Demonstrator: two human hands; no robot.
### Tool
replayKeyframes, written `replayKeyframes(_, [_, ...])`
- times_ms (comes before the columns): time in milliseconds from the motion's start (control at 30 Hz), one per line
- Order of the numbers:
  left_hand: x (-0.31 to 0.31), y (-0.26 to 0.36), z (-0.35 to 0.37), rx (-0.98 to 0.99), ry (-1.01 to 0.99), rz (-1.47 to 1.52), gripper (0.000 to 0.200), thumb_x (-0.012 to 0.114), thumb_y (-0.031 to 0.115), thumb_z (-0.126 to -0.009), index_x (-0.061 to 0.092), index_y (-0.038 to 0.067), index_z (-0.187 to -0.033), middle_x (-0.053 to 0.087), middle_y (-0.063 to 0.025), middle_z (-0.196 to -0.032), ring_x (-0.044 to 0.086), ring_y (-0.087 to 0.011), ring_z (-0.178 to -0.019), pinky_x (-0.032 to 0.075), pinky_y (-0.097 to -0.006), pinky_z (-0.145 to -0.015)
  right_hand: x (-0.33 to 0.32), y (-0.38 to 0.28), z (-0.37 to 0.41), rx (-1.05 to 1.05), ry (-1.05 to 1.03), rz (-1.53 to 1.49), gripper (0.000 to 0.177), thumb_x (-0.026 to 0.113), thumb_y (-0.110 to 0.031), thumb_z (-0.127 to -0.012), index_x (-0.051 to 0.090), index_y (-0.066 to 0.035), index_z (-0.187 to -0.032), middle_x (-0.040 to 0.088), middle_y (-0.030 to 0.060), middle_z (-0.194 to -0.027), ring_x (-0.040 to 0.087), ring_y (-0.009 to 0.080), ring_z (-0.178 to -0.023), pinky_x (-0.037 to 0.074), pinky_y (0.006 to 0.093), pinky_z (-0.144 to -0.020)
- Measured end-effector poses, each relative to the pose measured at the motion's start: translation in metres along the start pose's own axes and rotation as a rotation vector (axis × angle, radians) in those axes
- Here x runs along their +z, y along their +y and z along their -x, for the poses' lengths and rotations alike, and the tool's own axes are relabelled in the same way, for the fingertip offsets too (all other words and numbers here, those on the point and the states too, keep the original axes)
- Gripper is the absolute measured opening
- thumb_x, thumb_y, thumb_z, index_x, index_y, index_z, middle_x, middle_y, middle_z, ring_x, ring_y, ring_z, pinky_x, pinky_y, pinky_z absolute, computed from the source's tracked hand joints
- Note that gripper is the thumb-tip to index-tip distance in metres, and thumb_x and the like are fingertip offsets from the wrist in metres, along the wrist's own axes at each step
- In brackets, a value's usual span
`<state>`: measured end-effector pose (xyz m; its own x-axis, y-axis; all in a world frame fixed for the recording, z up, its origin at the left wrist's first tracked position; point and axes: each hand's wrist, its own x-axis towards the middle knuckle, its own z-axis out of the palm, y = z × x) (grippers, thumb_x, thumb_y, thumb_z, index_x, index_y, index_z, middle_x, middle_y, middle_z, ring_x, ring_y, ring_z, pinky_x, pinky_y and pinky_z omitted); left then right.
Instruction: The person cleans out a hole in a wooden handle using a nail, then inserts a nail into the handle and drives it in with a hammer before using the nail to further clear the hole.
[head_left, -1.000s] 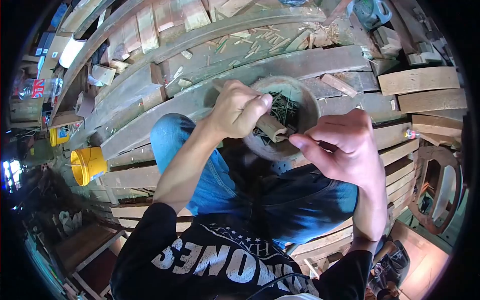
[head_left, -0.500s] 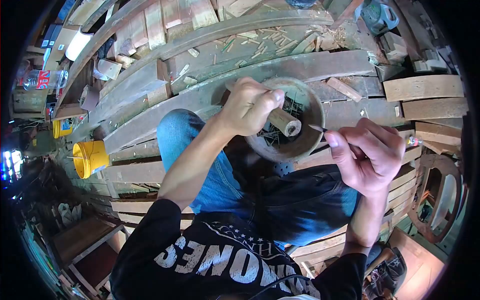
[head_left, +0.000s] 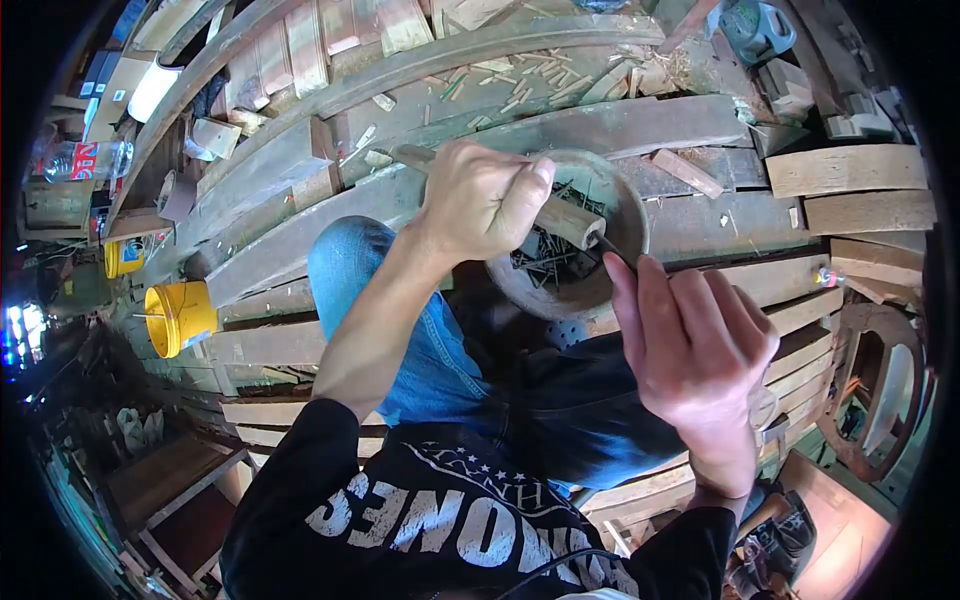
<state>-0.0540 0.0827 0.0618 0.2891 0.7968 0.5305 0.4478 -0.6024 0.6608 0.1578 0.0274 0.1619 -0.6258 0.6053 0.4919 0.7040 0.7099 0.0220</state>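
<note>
My left hand [head_left: 480, 200] is wrapped around a round wooden handle [head_left: 570, 220], which sticks out on both sides of the fist. The handle's near end has a dark hole and lies over a round bowl [head_left: 625, 200]. Many thin dark nails [head_left: 548, 258] lie loose inside that bowl. Between thumb and fingers, my right hand [head_left: 700, 340] pinches a thin dark metal piece [head_left: 615, 252]; its tip meets the end of the handle at the hole. How deep the tip sits cannot be made out.
Wooden planks and beams [head_left: 650, 125] surround me, with small wood offcuts [head_left: 545, 75] scattered among them. A yellow bucket [head_left: 180, 318] stands at left. At upper right is a blue-grey jug [head_left: 755, 35]. Another person [head_left: 775, 540] is partly visible at lower right.
My right hand has moved left, bringing the thin metal piece from beside the bowl's rim to the handle's end. My left hand has shifted slightly left and turned the handle a little.
</note>
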Motion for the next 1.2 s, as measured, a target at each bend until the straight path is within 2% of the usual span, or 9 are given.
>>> replayKeyframes(133, [-0.003, -0.002, 0.001, 0.017, -0.036, -0.103, 0.038, 0.048, 0.016, -0.092, 0.048, 0.002, -0.056, 0.044, -0.0128, -0.050, 0.045, -0.0330, -0.042, 0.037, -0.0404, -0.044, 0.003, -0.006, -0.002, 0.050, -0.090, 0.041, 0.020, 0.078, -0.011, -0.078, 0.060, -0.002, -0.074, 0.045, 0.0026, -0.062, 0.049, 0.0157, -0.047, 0.039, 0.0291, -0.041])
replayKeyframes(233, [-0.004, -0.002, 0.003, 0.072, -0.131, -0.186, 0.037, 0.050, 0.014, -0.088, 0.044, 0.003, -0.053, 0.042, -0.0123, -0.049, 0.042, -0.0323, -0.041, 0.035, -0.0411, -0.043, -0.005, 0.007, -0.012, -0.050, -0.312, -0.119, 0.030, 0.077, -0.008, -0.076, 0.050, -0.006, -0.064, 0.047, 0.0037, -0.059, 0.052, 0.0197, -0.046, 0.041, 0.0338, -0.041])
replayKeyframes(333, [-0.003, -0.008, 0.009, 0.063, -0.182, -0.105, 0.036, 0.049, 0.013, -0.087, 0.044, 0.002, -0.053, 0.043, -0.0124, -0.049, 0.043, -0.0317, -0.041, 0.036, -0.0408, -0.044, 0.004, 0.021, -0.008, -0.061, -0.289, -0.304, 0.030, 0.077, -0.008, -0.076, 0.051, -0.006, -0.063, 0.045, 0.0043, -0.056, 0.051, 0.0208, -0.046, 0.040, 0.0347, -0.042])
replayKeyframes(400, [-0.001, -0.009, 0.009, 0.056, -0.170, -0.011, 0.036, 0.047, 0.013, -0.088, 0.045, 0.002, -0.054, 0.044, -0.0124, -0.049, 0.044, -0.0309, -0.041, 0.037, -0.0406, -0.044, 0.009, 0.032, -0.012, -0.086, -0.261, -0.381, 0.032, 0.074, -0.013, -0.080, 0.054, -0.005, -0.056, 0.054, 0.0034, -0.053, 0.056, 0.0170, -0.042, 0.043, 0.0311, -0.036])
replayKeyframes(500, [-0.001, -0.004, 0.006, 0.034, -0.136, 0.158, 0.038, 0.044, 0.014, -0.090, 0.046, 0.001, -0.054, 0.047, -0.0125, -0.050, 0.046, -0.0293, -0.041, 0.037, -0.0404, -0.045, 0.021, 0.039, -0.011, 0.037, -0.158, -0.796, 0.017, 0.079, -0.004, -0.074, 0.065, -0.003, -0.064, 0.054, 0.0043, -0.049, 0.049, 0.0180, -0.038, 0.033, 0.0297, -0.038])
replayKeyframes(600, [-0.001, -0.001, 0.003, 0.005, -0.120, 0.268, 0.041, 0.040, 0.018, -0.092, 0.047, -0.001, -0.056, 0.051, -0.0127, -0.052, 0.050, -0.0282, -0.043, 0.038, -0.0399, -0.047, 0.026, 0.038, -0.011, 0.066, -0.076, -0.889, 0.015, 0.079, -0.003, -0.074, 0.067, -0.002, -0.066, 0.055, 0.0046, -0.051, 0.050, 0.0165, -0.039, 0.034, 0.0280, -0.039])
replayKeyframes(733, [0.000, 0.004, -0.002, -0.015, -0.076, 0.331, 0.043, 0.040, 0.020, -0.093, 0.049, -0.002, -0.057, 0.051, -0.0136, -0.051, 0.050, -0.0283, -0.043, 0.038, -0.0390, -0.047, 0.023, 0.035, -0.012, 0.065, -0.016, -0.804, 0.021, 0.080, -0.009, -0.077, 0.065, -0.003, -0.064, 0.053, 0.0041, -0.049, 0.049, 0.0149, -0.037, 0.033, 0.0288, -0.035])
replayKeyframes(833, [-0.001, 0.005, -0.002, -0.057, -0.030, 0.356, 0.044, 0.040, 0.021, -0.093, 0.049, -0.002, -0.057, 0.051, -0.0132, -0.051, 0.049, -0.0277, -0.043, 0.038, -0.0388, -0.047, 0.020, 0.035, -0.008, 0.125, 0.155, -0.774, 0.018, 0.081, -0.010, -0.077, 0.067, -0.003, -0.068, 0.052, 0.0019, -0.048, 0.046, 0.0088, -0.037, 0.031, 0.0265, -0.035])
replayKeyframes(1200, [-0.003, 0.001, -0.001, 0.012, 0.000, 0.175, 0.043, 0.041, 0.018, -0.093, 0.049, 0.000, -0.055, 0.048, -0.0118, -0.049, 0.050, -0.0275, -0.042, 0.038, -0.0383, -0.045, 0.012, 0.027, -0.005, -0.023, 0.090, -0.443, 0.021, 0.082, -0.013, -0.075, 0.063, -0.003, -0.073, 0.051, 0.0008, -0.056, 0.047, 0.0142, -0.040, 0.035, 0.0280, -0.037])
